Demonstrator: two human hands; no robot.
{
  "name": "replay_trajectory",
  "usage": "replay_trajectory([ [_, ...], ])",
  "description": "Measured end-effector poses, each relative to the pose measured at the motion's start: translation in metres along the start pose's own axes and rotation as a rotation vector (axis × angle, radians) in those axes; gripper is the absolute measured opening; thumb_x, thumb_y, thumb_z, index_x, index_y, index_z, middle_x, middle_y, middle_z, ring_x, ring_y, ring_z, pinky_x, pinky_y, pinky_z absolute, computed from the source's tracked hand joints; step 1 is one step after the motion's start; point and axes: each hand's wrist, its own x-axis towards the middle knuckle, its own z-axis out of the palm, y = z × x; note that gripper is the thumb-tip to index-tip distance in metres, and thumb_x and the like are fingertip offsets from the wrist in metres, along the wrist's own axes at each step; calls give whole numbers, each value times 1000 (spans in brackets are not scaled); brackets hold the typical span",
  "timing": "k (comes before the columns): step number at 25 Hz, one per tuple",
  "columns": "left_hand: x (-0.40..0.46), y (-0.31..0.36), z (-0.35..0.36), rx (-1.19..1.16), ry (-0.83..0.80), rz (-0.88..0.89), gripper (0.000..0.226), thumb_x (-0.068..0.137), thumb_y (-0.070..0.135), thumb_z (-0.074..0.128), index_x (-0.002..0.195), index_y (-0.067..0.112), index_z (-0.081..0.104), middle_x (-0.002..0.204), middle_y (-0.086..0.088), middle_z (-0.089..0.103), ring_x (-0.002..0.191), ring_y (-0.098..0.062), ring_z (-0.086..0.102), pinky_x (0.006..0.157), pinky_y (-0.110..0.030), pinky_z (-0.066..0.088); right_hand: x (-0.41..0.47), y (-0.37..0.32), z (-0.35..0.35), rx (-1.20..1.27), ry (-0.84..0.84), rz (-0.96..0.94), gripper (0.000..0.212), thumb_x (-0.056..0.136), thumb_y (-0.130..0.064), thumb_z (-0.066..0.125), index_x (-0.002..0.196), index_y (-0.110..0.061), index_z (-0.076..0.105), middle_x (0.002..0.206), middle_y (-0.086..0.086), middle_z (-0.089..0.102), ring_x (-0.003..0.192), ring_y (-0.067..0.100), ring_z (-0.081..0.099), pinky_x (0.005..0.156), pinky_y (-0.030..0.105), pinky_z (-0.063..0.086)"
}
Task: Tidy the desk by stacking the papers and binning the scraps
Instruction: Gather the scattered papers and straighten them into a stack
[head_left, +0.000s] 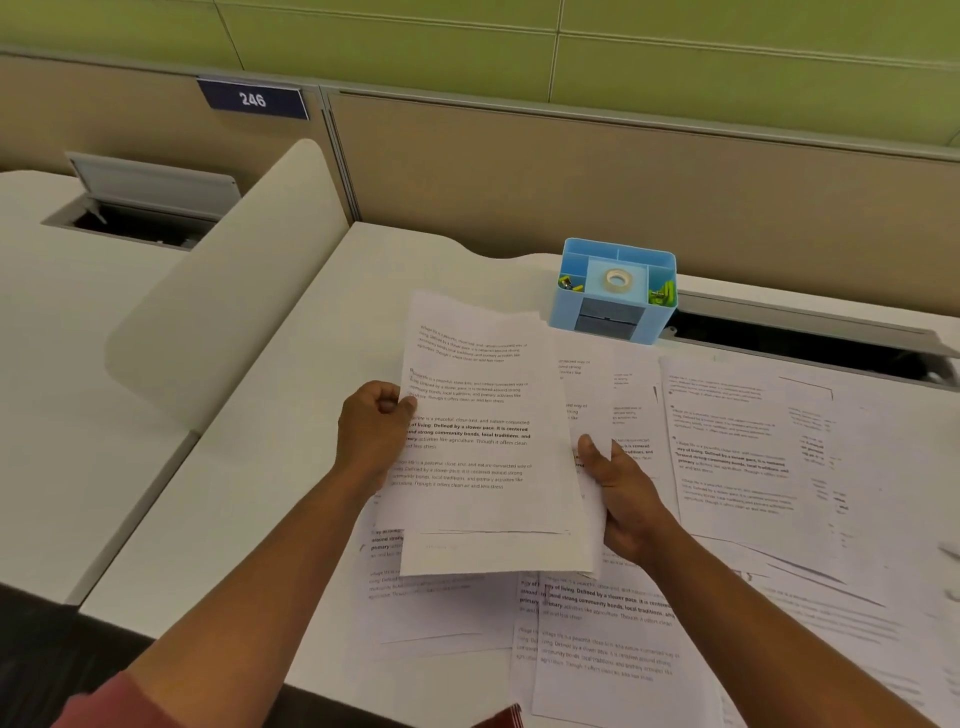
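- White printed sheets, a small bundle of paper (483, 441), are held up off the white table (291, 415), just in front of the light blue plastic desk organiser (615, 291).
- Left hand (371, 431) has its fingers curled shut on the bundle's left edge, thumb on top.
- Right hand (621, 499) grips the lower right edge, thumb on the front, other fingers hidden behind the sheets.
- More loose printed pages (737, 467) lie spread flat on the table, overlapping, in front of and to the right of the organiser.
- Organiser holds a roll of clear tape (617, 280) in the middle slot and yellow-green clips (662, 295) in the side slots.
- Can't spot any scraps or a bin.
- Navy plate reading 246 (253, 98) sits on the beige partition, far left of the organiser.
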Motion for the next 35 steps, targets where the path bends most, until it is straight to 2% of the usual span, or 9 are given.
replay_trajectory([
  [4,4,9,-6,-111,-70,-134,6,92,16,73,95,14,68,99,-8,76,85,-22,73,69,-34,59,1,1,-1,0,-8,-35,35,101,-23,55,136,-18,58,131,12,67,120,37,64,102,65,46],
  [9,-4,1,-9,-23,-191,-213,12,92,16,73,90,11,62,96,-11,77,90,-33,75,81,-53,61,3,2,-1,-1,6,-88,36,103,-23,52,138,-19,56,134,11,66,121,36,64,99,65,48],
  [12,-11,-7,1,-37,-261,-276,19,93,21,72,103,11,59,102,-7,76,89,-25,75,70,-40,61,3,4,3,-15,12,-97,35,103,-22,53,138,-18,56,132,12,67,120,37,64,101,65,48],
  [16,-16,-17,18,-68,-254,-259,19,98,20,65,116,16,61,112,-3,73,97,-23,73,88,-44,60,0,6,7,-56,22,-91,36,103,-30,52,136,-19,57,131,12,68,119,36,65,101,66,47],
  [21,-18,-20,29,-70,-206,-176,19,99,14,61,114,24,62,109,0,72,97,-21,72,91,-43,59,-10,2,0,-134,-19,-72,43,104,-40,42,139,-18,56,133,13,66,120,38,64,99,63,50],
  [25,-22,-19,41,-62,-296,-168,22,99,12,61,111,30,61,111,2,73,100,-20,72,95,-45,57,-17,-2,-11,-183,-14,-99,38,103,-32,49,137,-16,55,132,12,67,119,33,66,99,58,53],
  [29,-30,-10,57,-100,-406,-196,36,100,8,59,129,29,55,120,2,72,106,-20,71,99,-45,55,-30,-14,-26,-215,-61,-87,40,101,-29,52,139,-16,54,131,11,68,120,32,66,100,55,53],
  [32,-41,-1,71,-169,-480,-232,46,99,2,59,136,30,51,117,0,73,105,-21,72,89,-38,58,-36,-30,-44,-265,-96,-62,36,100,-11,58,136,-15,55,129,11,69,117,33,67,100,54,53],
  [35,-52,8,87,-293,-513,-348,44,96,-3,60,134,18,54,116,-8,75,101,-29,74,83,-46,61,-42,-46,-68,-351,-123,-30,47,97,7,54,138,-16,51,128,12,69,115,36,67,99,58,53],
])
